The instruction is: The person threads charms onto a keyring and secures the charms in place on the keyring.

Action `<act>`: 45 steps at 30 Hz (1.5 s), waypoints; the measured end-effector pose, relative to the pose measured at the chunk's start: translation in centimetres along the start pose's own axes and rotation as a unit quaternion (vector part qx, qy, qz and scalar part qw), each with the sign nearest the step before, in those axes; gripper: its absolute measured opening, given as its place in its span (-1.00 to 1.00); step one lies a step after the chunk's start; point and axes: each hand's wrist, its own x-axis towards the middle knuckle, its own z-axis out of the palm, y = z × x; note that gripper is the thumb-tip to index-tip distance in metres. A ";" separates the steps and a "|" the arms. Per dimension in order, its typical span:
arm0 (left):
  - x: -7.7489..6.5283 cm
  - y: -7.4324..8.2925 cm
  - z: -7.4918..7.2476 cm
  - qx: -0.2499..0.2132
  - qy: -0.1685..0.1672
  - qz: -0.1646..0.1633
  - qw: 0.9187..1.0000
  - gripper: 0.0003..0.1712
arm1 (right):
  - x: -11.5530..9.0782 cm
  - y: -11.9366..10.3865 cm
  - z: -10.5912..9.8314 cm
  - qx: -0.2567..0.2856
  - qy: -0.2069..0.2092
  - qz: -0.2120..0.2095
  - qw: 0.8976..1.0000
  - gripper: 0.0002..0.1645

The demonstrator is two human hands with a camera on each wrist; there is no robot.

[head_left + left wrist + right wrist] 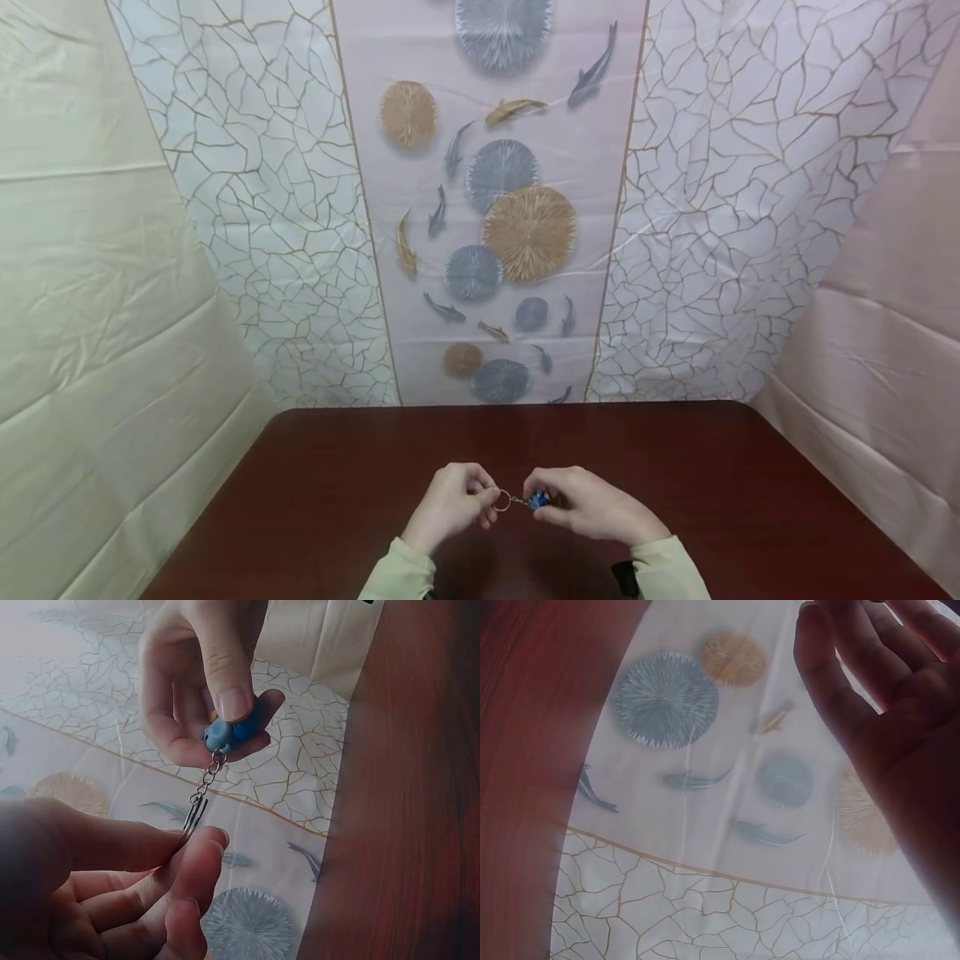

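A keychain with a small blue figure is stretched between both hands above the table. My left hand pinches its metal split ring between thumb and forefinger, the other fingers curled beneath. My right hand grips the blue figure, thumb on top and fingers behind. In the left wrist view a short chain runs from the ring up to the figure, which the right thumb partly covers. The right wrist view catches only part of the right hand; the figure is out of sight there.
A dark red-brown table lies under the hands. Behind it hangs a cloth printed with fish, round discs and gold crackle lines. Cream fabric closes off the left side, and similar fabric the right.
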 end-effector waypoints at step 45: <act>0.1 0.7 0.0 -0.027 -0.004 0.001 1.000 -0.89 | 0.8 -0.4 1.0 0.004 0.146 -0.067 0.987 -0.80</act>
